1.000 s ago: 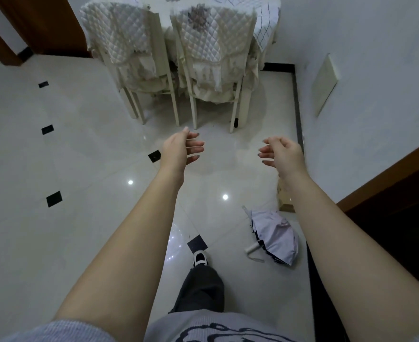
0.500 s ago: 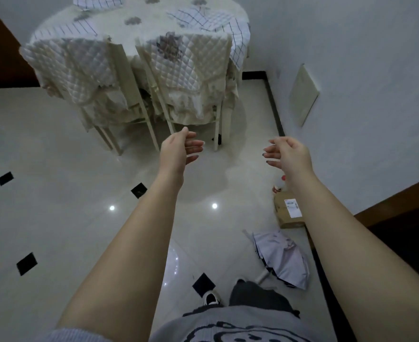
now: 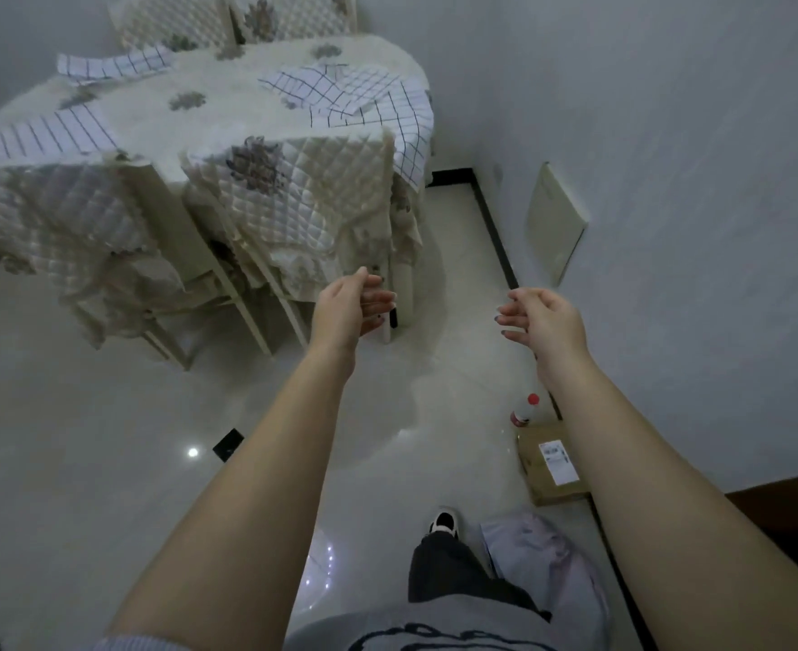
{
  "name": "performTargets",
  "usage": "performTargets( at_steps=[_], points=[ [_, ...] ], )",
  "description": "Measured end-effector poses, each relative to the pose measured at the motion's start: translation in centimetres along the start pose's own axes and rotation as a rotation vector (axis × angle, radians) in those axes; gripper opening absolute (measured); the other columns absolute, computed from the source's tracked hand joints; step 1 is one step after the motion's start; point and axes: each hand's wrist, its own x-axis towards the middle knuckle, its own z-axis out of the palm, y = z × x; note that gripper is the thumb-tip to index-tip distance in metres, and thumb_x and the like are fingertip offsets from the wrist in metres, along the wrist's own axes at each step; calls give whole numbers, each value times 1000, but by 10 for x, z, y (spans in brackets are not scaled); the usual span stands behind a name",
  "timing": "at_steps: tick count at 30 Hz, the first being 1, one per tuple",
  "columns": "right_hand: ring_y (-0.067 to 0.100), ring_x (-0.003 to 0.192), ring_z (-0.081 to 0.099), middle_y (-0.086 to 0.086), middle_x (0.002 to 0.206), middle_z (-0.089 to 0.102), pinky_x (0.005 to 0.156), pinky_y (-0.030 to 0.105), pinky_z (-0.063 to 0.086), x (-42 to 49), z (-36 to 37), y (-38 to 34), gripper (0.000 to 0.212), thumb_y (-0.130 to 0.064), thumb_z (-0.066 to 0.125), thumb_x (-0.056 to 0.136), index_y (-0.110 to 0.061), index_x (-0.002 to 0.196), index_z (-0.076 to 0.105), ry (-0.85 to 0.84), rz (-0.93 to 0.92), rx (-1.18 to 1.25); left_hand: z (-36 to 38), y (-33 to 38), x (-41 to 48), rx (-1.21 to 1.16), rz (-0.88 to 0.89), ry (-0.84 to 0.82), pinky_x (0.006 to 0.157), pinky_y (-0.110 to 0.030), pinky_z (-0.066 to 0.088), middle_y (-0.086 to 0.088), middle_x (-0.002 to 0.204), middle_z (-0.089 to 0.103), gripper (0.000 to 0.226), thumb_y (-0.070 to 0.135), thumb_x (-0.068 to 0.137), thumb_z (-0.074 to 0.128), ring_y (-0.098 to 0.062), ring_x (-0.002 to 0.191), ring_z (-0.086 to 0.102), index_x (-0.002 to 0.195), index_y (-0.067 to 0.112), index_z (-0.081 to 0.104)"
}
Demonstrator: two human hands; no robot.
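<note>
Both arms reach forward over a glossy tiled floor. My left hand hangs in the air with loosely curled fingers and holds nothing. It is in front of a chair draped in a quilted cream cover. My right hand is level with it, about a shoulder's width to the right, fingers relaxed and empty. Neither hand touches anything.
A round table with a quilted cloth and checked cloths stands ahead, with a second covered chair on the left. By the right wall lie a red-capped bottle, a cardboard box and a folded umbrella. My foot is below.
The view has advanced towards the table and chairs, which are now nearer and larger. Both hands stay raised and empty. The box and bottle have come into view.
</note>
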Motion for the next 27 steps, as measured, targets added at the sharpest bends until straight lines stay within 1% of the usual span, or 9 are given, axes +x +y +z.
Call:
performTargets(
  at_steps=[2,4,10,13,15,18,22,24,27],
  points=[
    [18,74,63,7,79,64,71,32,53,34,1,-12,14,-16,52,93,-5,97,62,3,6,1,22,16,31,-1,12,-21,72,-33,50,-8,78,71,27,30,98,45,-21,76,68,90,12,63],
    [18,74,64,8,81,65,70,32,53,66,2,-23,17,-17,53,92,-4,98,63,7,10,-7,42,28,56,1,23,-40,74,-34,50,-8,78,70,27,29,99,45,-22,76,67,89,12,62],
    [19,76,66,7,82,67,73,34,55,145,6,-46,16,-18,52,92,-8,94,64,43,8,14,92,49,123,6,18,-79,74,-35,51,-7,77,72,27,28,98,46,-21,76,68,86,12,63],
    [19,76,66,8,82,68,70,32,55,180,9,-51,14,-18,53,92,-11,91,65,52,25,25,113,53,157,7,3,-87,72,-32,51,-6,76,72,26,29,98,47,-20,76,68,87,13,64],
    [20,77,66,10,84,69,70,32,55,206,11,-54,14,-19,52,93,-13,89,64,56,33,16,127,54,182,19,-7,-98,75,-35,52,-5,76,73,26,30,98,47,-21,78,68,89,12,65],
    [21,78,66,11,85,69,75,36,55,248,16,-61,15,-18,52,94,-14,88,64,60,36,8,148,58,223,21,-14,-111,77,-37,51,-3,70,73,26,28,97,48,-22,76,68,90,10,65],
    [21,78,65,8,81,67,77,37,55,314,29,-71,17,-17,50,95,-15,85,64,66,32,2,175,70,287,27,-20,-115,73,-34,52,-9,78,72,27,28,98,47,-23,77,68,93,8,64],
    [21,78,66,7,80,68,77,38,55,351,37,-77,17,-17,50,95,-16,85,64,69,30,-3,190,78,322,20,-30,-113,71,-32,52,-8,77,72,27,28,98,47,-22,77,68,92,9,65],
    [22,79,65,9,82,67,76,38,55,405,52,-96,16,-16,50,94,-15,85,64,72,34,-9,210,96,376,29,-52,-130,73,-33,51,-7,78,72,28,29,98,46,-22,78,68,89,11,65]
  ],
)
